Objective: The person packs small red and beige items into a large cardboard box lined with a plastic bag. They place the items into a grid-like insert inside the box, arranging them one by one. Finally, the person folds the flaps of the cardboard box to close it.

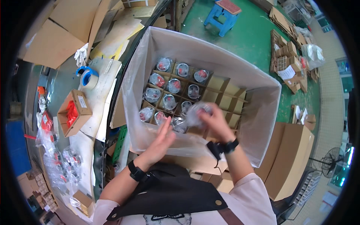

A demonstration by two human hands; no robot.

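In front of me stands a large carton point(258, 123) lined with clear plastic film and split into cells by cardboard dividers point(227, 87). Several round metallic parts in clear bags, some with red bits, fill the cells at the left, such as a bagged part point(174, 86) in the middle rows. My right hand point(214, 122) grips another bagged round part point(195, 114) above the cells near the carton's near side. Over the near edge my left hand point(159, 141) is held with its fingers stretched out, nothing in it, close to the nearest bagged parts.
On the workbench at left lie a small box with red pieces point(77, 112), tape rolls point(89, 78), white gloves point(81, 55) and more bagged parts point(65, 165). A blue stool point(222, 18) stands beyond the carton. Tall cardboard point(287, 161) is at right, near a fan point(332, 162).
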